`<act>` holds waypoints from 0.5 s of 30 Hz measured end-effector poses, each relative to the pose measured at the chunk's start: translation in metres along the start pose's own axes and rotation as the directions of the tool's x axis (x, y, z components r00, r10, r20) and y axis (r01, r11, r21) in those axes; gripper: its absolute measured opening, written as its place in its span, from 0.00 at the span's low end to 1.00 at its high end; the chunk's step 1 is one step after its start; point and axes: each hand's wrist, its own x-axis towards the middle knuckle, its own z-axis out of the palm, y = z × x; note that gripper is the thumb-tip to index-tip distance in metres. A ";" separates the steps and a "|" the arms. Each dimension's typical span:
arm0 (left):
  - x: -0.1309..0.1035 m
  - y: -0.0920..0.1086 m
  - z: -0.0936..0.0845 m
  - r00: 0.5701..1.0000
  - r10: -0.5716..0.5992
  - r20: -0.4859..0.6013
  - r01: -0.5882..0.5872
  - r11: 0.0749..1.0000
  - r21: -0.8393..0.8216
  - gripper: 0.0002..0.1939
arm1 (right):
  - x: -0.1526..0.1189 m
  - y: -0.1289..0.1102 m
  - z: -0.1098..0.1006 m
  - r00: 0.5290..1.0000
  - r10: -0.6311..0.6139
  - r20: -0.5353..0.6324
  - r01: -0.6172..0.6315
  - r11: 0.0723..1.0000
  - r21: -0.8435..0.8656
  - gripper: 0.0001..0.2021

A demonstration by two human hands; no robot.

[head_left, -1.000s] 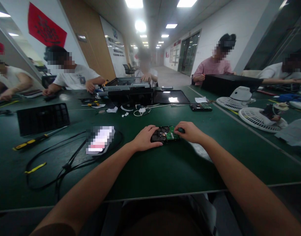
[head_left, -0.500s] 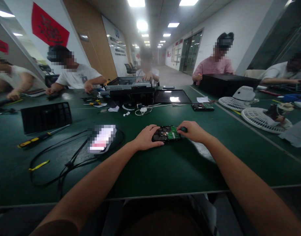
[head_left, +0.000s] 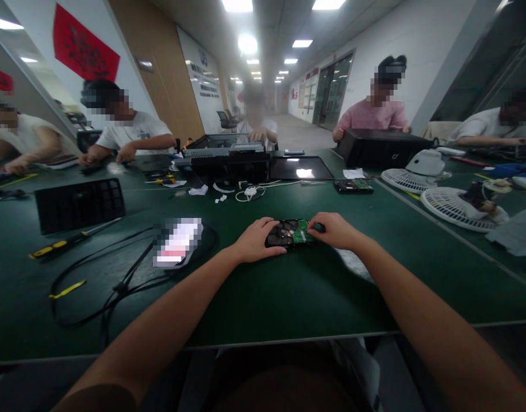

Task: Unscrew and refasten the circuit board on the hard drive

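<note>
A black hard drive with a green circuit board (head_left: 300, 232) lies flat on the green table (head_left: 267, 303) in front of me. My left hand (head_left: 256, 240) grips its left end, with the thumb along the near edge and the fingers over the far edge. At the right end of the drive, my right hand (head_left: 333, 230) is closed, thumb and fingers pinched round a small dark tool handle (head_left: 319, 227). The tool's tip is too small to make out.
On the left are a phone (head_left: 178, 242), black cables, a yellow-black screwdriver (head_left: 59, 247) and a black panel (head_left: 80, 205). Ahead stand an opened device case (head_left: 228, 163) and another drive (head_left: 354, 186). White fan grilles (head_left: 455, 210) lie right. Several people sit around.
My hands and the drive stay almost in place. Across the table at right, a person's black box has turned and shifted left. The person at left has drawn a hand inward.
</note>
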 end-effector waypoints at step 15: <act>-0.001 0.002 -0.001 1.000 -0.019 0.020 0.019 1.000 0.022 0.49 | -0.004 0.026 -0.006 0.910 0.301 -0.284 -0.280 0.953 0.112 0.15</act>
